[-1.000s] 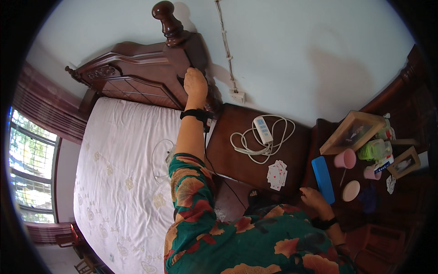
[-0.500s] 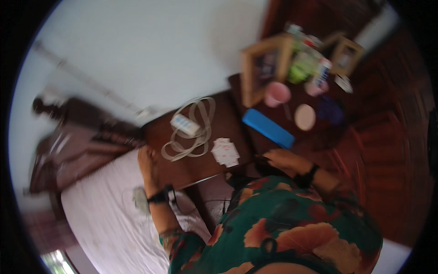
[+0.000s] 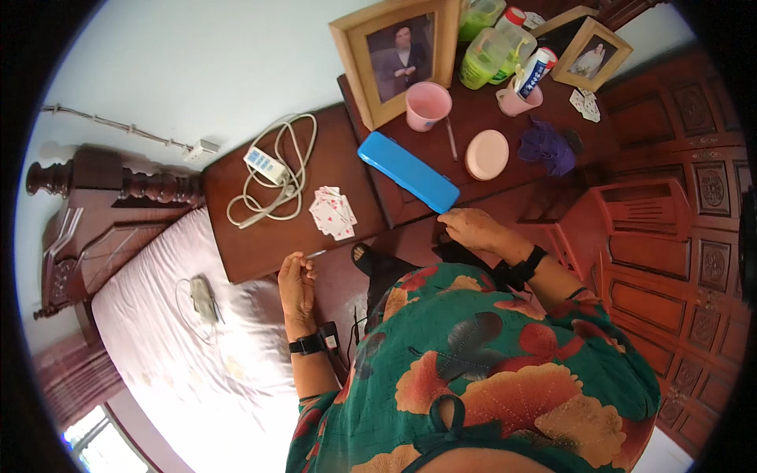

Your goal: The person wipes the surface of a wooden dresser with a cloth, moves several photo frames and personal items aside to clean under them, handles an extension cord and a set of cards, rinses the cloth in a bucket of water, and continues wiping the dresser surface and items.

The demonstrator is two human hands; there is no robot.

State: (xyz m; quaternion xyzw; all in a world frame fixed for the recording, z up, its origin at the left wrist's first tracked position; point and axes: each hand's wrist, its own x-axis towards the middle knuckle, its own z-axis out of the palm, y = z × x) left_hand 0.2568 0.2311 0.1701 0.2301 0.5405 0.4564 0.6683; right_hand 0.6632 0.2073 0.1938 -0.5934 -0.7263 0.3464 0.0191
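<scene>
My left hand (image 3: 296, 285) is at the front edge of the brown nightstand (image 3: 233, 248), fingers bent and pinched together. A thin pale strip (image 3: 315, 254) shows at its fingertips; I cannot tell whether it is held or part of the edge. Several fanned playing cards (image 3: 333, 212) lie on the nightstand just beyond. My right hand (image 3: 477, 229) is by the desk's front edge, beside the near end of a long blue case (image 3: 408, 172). Its fingers are bent close together, tips partly hidden, so any contact with the case is unclear.
A white power strip (image 3: 266, 166) with coiled cord lies on the nightstand. The desk carries a pink cup (image 3: 428, 106), an oval pink container (image 3: 487, 154), a purple cloth (image 3: 548, 147), bottles and picture frames. A red chair (image 3: 643, 209) stands right, a bed (image 3: 165, 315) left.
The view has turned and sharpened, with the furniture shifting left in the picture. My left hand has gone from the nightstand's left corner to its front edge; my right stays near the case.
</scene>
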